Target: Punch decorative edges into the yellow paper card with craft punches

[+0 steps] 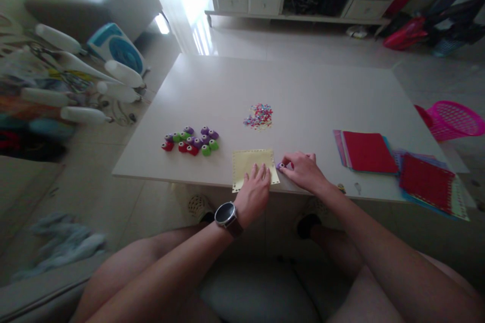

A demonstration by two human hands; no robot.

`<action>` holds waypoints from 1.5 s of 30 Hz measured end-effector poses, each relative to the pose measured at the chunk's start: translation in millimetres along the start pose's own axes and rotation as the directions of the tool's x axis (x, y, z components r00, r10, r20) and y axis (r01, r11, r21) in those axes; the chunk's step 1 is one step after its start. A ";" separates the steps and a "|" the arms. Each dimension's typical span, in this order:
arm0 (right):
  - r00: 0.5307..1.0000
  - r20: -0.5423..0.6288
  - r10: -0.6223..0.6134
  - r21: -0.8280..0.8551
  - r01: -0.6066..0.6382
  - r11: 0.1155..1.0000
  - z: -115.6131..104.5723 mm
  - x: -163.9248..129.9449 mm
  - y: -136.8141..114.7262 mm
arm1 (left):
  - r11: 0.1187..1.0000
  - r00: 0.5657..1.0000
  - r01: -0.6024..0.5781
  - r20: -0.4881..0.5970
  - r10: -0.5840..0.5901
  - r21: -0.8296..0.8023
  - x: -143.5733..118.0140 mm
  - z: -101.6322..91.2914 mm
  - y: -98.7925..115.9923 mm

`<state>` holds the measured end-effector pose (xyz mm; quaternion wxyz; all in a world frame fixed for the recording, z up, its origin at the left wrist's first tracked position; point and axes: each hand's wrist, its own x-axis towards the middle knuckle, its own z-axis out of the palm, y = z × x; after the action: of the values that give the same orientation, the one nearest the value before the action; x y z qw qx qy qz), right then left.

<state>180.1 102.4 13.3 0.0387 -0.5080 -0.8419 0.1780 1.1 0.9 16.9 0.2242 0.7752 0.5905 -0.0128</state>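
A yellow sheet of paper with small holes along its edges lies near the front edge of the white table. My left hand rests flat on it, fingers spread, a watch on the wrist. At the sheet's right edge, my right hand grips a small purple craft punch between thumb and fingers. Several more punches in red, green and purple stand in a group to the left. Beyond the sheet lies a pile of colourful paper confetti.
To the right lie a stack of coloured sheets topped by a red one and a second stack of hole-edged sheets. A pink basket is off the table's right end. A blue-and-white fan stands on the floor at left.
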 end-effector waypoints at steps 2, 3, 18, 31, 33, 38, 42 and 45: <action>1.000 -0.002 0.002 0.004 -0.002 1.000 0.9 -0.1 -0.1 | 1.000 1.000 0.000 -0.005 0.000 -0.004 0.2 0.7 -0.1; 1.000 -0.001 0.004 0.006 -0.004 1.000 1.3 -0.1 -0.2 | 1.000 1.000 -0.001 -0.005 0.001 -0.003 0.1 0.7 0.0; 0.999 0.020 0.035 0.005 -0.035 0.999 -2.6 -0.6 -5.0 | 1.000 1.000 -0.012 -0.004 0.012 0.022 -1.0 2.7 -0.3; 1.000 -0.002 0.002 0.024 -0.002 1.000 1.4 -1.0 -2.3 | 1.000 1.000 -0.005 -0.016 0.005 -0.013 -0.7 2.7 -1.3; 1.000 -0.003 -0.001 0.020 0.001 1.000 1.6 -1.0 -2.1 | 1.000 1.000 -0.009 -0.024 0.008 -0.017 -0.7 3.3 -1.4; 1.000 0.007 0.001 0.009 -0.001 1.000 1.2 -0.7 -2.0 | 1.000 1.000 -0.002 -0.023 0.001 -0.026 -0.4 2.8 -1.7; 1.000 0.012 0.006 0.014 -0.006 1.000 1.1 -0.6 -1.8 | 0.999 1.000 -0.003 -0.007 0.003 -0.053 -0.1 0.1 -1.8; 1.000 0.015 0.015 0.016 -0.016 1.000 1.1 -0.7 -2.0 | 0.998 1.000 -0.010 -0.007 0.009 -0.062 -0.1 0.5 -1.9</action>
<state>178.5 100.6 13.1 0.0353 -0.5129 -0.8367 0.1890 -0.5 1.0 15.8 0.2460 0.7708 0.5876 0.0093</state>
